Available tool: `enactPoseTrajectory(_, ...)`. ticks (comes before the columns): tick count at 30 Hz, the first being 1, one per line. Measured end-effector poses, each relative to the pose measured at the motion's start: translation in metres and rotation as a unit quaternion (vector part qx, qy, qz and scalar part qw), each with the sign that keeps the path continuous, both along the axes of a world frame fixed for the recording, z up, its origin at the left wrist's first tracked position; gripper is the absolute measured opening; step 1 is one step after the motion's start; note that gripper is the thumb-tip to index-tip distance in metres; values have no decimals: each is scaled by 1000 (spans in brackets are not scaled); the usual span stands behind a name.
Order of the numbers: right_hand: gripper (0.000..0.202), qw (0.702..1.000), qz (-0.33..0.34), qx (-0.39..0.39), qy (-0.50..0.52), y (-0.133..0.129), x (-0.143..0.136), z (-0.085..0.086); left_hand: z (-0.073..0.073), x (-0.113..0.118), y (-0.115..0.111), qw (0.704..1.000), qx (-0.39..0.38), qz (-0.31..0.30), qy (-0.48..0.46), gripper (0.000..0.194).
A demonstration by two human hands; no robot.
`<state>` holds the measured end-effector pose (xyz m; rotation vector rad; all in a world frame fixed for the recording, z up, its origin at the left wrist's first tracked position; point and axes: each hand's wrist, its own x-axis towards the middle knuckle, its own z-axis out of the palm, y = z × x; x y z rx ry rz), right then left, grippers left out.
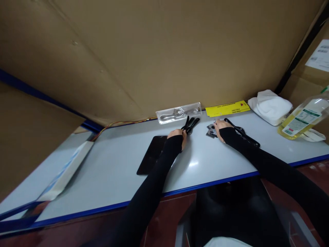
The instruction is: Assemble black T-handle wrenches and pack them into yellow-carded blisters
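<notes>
Left hand [178, 134] has fingers closed on black handles [193, 124]; right hand [220, 127] at metal pieces [210, 132], grip unclear; some lie unheld on bench [110, 168].

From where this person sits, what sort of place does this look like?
Probably a packing or assembly workstation: a white table with a blue edge, walled in by brown board, with a clear plastic pack and a yellow card along the back.

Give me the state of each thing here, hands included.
Left hand: gripping black handles
Right hand: at metal pieces, grip unclear
Metal pieces: loose, clustered
Black pad: flat, partly covered
Clear pack: filled
Bottle: partly full
Cloth: bunched
</notes>
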<state>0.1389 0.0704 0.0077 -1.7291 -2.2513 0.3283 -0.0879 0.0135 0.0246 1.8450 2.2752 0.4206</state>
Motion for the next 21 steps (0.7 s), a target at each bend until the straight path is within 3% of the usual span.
enactPoseTrajectory(7, 41, 999, 20, 21, -37, 2, -5, -2, 1, 4, 0, 991, -41, -15, 125, 42)
enactPoseTrajectory(12, 48, 997, 21, 50, -47, 0, -2, -4, -2, -5, 4, 993, -44, -12, 112, 40)
enactPoseTrajectory(15, 44, 996, -8, 87, -4, 2, 2, -3, -6, -11, 8, 995, -33, 8, 90, 37)
enactPoseTrajectory(19, 38, 987, -56, 141, 54, 18, 29, 1, -11, -13, 10, 998, -17, 12, 65, 36)
enactPoseTrajectory(21, 40, 988, -49, 136, 50, 28, 53, 6, -15, -12, 9, 998, -5, 12, 64, 35)
